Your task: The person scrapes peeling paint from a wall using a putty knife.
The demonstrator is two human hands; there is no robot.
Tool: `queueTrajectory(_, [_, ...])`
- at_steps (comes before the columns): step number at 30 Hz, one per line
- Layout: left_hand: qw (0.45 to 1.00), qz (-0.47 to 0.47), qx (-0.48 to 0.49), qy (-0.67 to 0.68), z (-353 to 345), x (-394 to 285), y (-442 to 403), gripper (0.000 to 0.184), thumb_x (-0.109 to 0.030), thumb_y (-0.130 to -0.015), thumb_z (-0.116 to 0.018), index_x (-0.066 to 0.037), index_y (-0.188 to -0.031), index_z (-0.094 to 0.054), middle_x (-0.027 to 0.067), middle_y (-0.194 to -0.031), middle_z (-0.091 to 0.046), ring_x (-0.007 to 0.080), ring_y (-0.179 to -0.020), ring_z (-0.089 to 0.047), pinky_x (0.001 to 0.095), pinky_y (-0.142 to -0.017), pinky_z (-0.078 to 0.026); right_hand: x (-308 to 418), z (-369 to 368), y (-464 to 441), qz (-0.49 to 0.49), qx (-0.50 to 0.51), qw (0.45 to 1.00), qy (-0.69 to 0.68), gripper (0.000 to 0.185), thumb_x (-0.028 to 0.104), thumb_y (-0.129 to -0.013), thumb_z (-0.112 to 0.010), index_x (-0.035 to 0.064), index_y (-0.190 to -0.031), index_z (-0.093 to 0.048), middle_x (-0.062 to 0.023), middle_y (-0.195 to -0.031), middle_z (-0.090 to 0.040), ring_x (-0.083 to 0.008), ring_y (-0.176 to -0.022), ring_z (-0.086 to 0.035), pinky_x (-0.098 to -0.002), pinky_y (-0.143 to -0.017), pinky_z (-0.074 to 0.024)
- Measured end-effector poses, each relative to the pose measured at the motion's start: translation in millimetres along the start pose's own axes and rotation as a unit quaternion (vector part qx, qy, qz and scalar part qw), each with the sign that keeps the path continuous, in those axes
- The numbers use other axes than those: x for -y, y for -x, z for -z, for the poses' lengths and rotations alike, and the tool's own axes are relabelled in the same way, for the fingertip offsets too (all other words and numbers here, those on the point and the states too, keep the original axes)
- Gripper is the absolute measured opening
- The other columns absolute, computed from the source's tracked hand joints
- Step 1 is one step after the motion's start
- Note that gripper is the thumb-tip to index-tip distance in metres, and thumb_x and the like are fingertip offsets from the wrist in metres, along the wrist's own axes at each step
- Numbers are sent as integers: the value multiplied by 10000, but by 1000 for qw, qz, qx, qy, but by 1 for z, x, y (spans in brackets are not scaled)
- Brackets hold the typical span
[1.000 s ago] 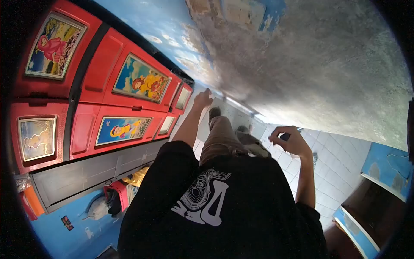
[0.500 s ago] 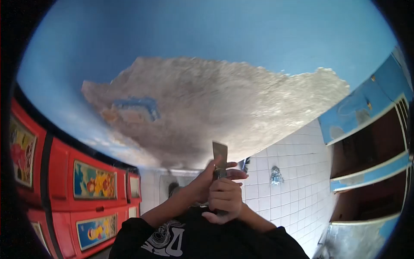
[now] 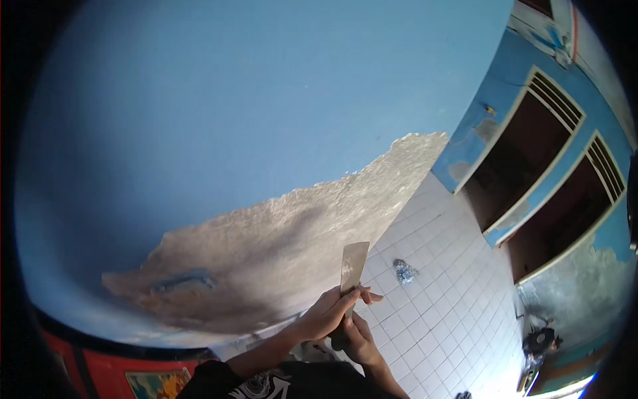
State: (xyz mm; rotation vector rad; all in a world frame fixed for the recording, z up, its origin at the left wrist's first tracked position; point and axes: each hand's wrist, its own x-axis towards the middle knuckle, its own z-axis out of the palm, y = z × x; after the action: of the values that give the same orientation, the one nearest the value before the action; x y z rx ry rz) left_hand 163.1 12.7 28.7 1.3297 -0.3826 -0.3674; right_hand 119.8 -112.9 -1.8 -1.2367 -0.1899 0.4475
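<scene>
A scraper (image 3: 355, 265) with a flat, wide metal blade points upward in front of my chest. My right hand (image 3: 359, 342) is closed round its handle, which is mostly hidden by the fingers. At the base of the blade, my left hand (image 3: 324, 314) grips with the thumb in front and the fingers reaching behind to the right. Beyond the blade stands a blue painted wall (image 3: 219, 120) whose lower part is a bare, rough plaster patch (image 3: 266, 246) with a ragged upper edge. A small strip of blue paint (image 3: 183, 280) remains inside that patch. The blade appears apart from the wall.
White floor tiles (image 3: 425, 312) stretch to the right, with a small heap of bluish flakes (image 3: 405, 272) on them. Two dark doorways (image 3: 522, 153) open in the far blue wall. A red cabinet (image 3: 109, 379) stands at lower left. Dark items (image 3: 538, 340) sit at far right.
My view has swung up and to the right, showing more doorways and less of the red cabinet. Both hands remain on the scraper, now lower in view.
</scene>
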Motion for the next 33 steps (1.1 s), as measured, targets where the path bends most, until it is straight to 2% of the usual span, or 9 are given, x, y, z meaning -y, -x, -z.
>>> queueTrajectory(9, [962, -128, -212, -111, 5, -27, -22, 338, -297, -941, -329, -1, -904, -488, 144, -646, -573, 261, -625, -606, 338, -586, -454, 65, -54, -54, 109, -133, 983, -71, 373, 266, -942, -280, -14, -1157, -400, -41, -549, -468, -76, -282, -344, -193, -242, -246])
queueTrajectory(15, [978, -113, -166, -53, 11, -44, -21, 317, -260, -933, -323, -3, -832, -478, 122, -577, -560, 224, -570, -595, 312, -553, -446, 43, -59, -50, 113, -109, 977, -142, 436, 250, -953, -299, 29, -1327, -266, -33, -675, -510, -59, -317, -373, -182, -261, -280])
queueTrajectory(19, [982, -97, -147, -67, 12, -40, -25, 302, -239, -926, -324, 1, -832, -483, 147, -607, -578, 253, -575, -595, 344, -569, -452, 47, -64, -48, 149, -185, 963, -129, 430, 258, -946, -322, -25, -1270, -326, -35, -657, -515, -51, -316, -367, -187, -259, -274])
queueTrajectory(23, [962, -138, -181, -148, 10, -74, -63, 304, -239, -926, -326, 4, -843, -488, 167, -633, -543, 272, -618, -565, 355, -604, -435, 80, -44, -81, 151, -88, 974, -147, 385, 321, -945, -314, 8, -1145, -414, -3, -604, -486, -44, -285, -339, -187, -232, -230])
queueTrajectory(25, [972, -120, -160, -124, 5, -79, -66, 310, -251, -929, -325, 1, -849, -487, 149, -644, -519, 221, -644, -544, 330, -619, -414, 84, -35, -73, 207, -35, 965, -155, 420, 305, -947, -304, 1, -1228, -372, -48, -731, -544, -59, -441, -489, -178, -345, -371])
queueTrajectory(27, [958, -180, -179, -133, -2, -59, -55, 338, -276, -922, -326, 11, -871, -498, 231, -710, -565, 390, -672, -580, 415, -602, -449, 61, -27, -63, 180, -169, 963, -111, 440, 270, -948, -319, -1, -1294, -332, -88, -946, -558, -79, -742, -568, -185, -593, -466])
queueTrajectory(30, [968, -147, -176, -107, -9, -30, -36, 367, -288, -929, -316, 19, -846, -498, 220, -709, -563, 386, -678, -585, 420, -599, -444, 67, -48, -49, 162, -165, 969, -82, 459, 262, -945, -330, 4, -1325, -316, -93, -1109, -511, -96, -963, -515, -200, -781, -435])
queueTrajectory(32, [964, -140, -192, -123, -1, -45, -53, 367, -285, -929, -315, 23, -848, -497, 214, -686, -559, 383, -669, -586, 420, -593, -443, 85, -73, -62, 122, -328, 920, -174, 416, 284, -955, -282, 27, -1273, -354, -77, -911, -567, -51, -547, -521, -155, -420, -436])
queueTrajectory(33, [962, -121, -201, -138, 3, -53, -60, 367, -282, -930, -314, 26, -850, -497, 209, -662, -555, 380, -659, -588, 421, -587, -443, 78, -40, -69, 133, -183, 970, -86, 426, 258, -951, -304, -5, -1283, -353, -59, -980, -542, -80, -838, -530, -178, -711, -446])
